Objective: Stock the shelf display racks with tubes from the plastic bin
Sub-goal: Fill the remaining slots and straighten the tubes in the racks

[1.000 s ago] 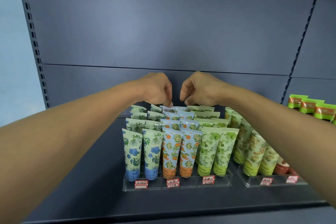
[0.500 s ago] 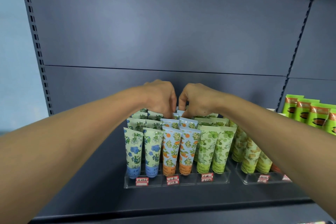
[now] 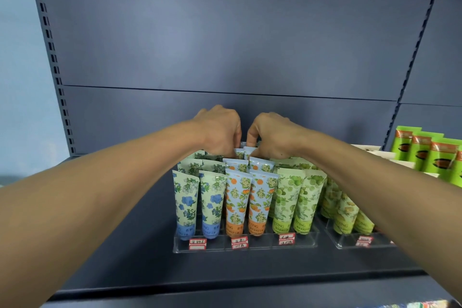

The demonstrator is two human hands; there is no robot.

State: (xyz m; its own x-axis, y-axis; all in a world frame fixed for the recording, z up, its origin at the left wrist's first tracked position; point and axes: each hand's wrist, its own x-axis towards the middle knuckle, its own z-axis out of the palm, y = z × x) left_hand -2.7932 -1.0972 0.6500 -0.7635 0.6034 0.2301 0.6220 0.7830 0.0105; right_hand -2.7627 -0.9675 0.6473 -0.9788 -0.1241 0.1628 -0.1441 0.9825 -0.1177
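Note:
A clear acrylic display rack (image 3: 246, 247) stands on the dark shelf, holding upright tubes in rows: blue-flower tubes (image 3: 186, 204) at left, orange-fruit tubes (image 3: 237, 204) in the middle, green tubes (image 3: 287, 202) at right. My left hand (image 3: 220, 130) and my right hand (image 3: 271, 132) reach over the rack side by side, fingers curled down onto the tops of the rear orange-fruit tubes (image 3: 243, 151). The fingertips are partly hidden behind the tube tops. The plastic bin is out of view.
A second clear rack (image 3: 360, 244) with yellow-green tubes (image 3: 346, 212) sits to the right, partly behind my right forearm. Green boxed products (image 3: 425, 151) line the far right. The shelf's front edge (image 3: 225, 285) runs below; the slotted upright (image 3: 53, 62) is at left.
Both hands have dropped from just above the back rows down onto the rear middle tubes and drawn closer together. The view has shifted slightly lower.

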